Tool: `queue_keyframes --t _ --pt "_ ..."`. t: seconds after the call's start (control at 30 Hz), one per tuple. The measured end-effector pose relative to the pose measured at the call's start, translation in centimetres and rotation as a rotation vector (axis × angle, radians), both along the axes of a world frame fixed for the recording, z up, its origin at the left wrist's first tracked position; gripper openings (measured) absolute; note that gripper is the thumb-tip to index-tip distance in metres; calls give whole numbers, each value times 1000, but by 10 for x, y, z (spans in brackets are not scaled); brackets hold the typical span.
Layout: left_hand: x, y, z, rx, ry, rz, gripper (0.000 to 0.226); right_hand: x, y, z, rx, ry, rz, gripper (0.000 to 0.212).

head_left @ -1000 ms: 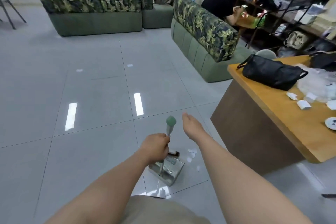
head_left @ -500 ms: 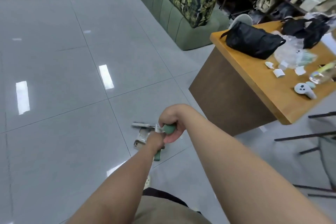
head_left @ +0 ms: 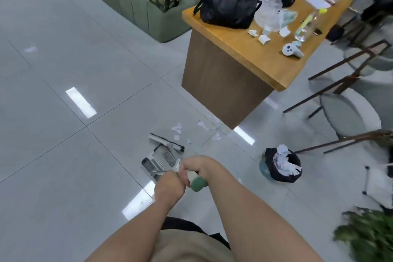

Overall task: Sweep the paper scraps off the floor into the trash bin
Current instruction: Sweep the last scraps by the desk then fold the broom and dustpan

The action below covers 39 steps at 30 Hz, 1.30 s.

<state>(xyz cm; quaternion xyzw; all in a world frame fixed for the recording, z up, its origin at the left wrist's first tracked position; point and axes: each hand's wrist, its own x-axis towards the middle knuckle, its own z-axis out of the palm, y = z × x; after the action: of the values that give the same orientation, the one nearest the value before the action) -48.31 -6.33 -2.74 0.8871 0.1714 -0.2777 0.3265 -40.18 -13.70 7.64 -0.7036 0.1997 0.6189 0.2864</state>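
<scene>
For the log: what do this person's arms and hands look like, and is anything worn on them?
Both forearms are bare to the frame edge, with no sleeves showing. The left hand and right hand wear no gloves; no watch, ring or bracelet is visible, though the picture is slightly blurred. Below the arms a tan garment with a dark edge shows.

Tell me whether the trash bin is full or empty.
Nearly full. The trash bin, lined with a black bag, holds crumpled white paper heaped up to its rim, with one wad sticking above it.
</scene>
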Motion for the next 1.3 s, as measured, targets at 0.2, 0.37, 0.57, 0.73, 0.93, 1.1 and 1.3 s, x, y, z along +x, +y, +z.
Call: queue_keyframes --t 0.2,0.37,0.57,0.73,0.93,1.1,1.3 --pt "-42 -50 17 115 -25 92 78 -52 -129 -1 401 102 -1356 11" --pt "-54 -77 16 54 -73 248 67 -127 -232 -11 501 164 -1582 19" --pt "-62 -117 9 -47 -107 246 71 -196 -274 -36 325 62 -1673 12" --pt "-72 -123 6 -39 -107 214 73 -223 -319 -51 124 -54 -1711 10" --pt "-70 -110 10 -54 -138 266 73 -234 -336 -88 -90 -103 -1613 12" --pt "-66 -86 9 3 -136 312 69 -209 -330 -108 -92 -58 -1740 20" --pt "-39 -36 10 79 -172 341 78 -142 -262 -120 56 -10 -1700 12"
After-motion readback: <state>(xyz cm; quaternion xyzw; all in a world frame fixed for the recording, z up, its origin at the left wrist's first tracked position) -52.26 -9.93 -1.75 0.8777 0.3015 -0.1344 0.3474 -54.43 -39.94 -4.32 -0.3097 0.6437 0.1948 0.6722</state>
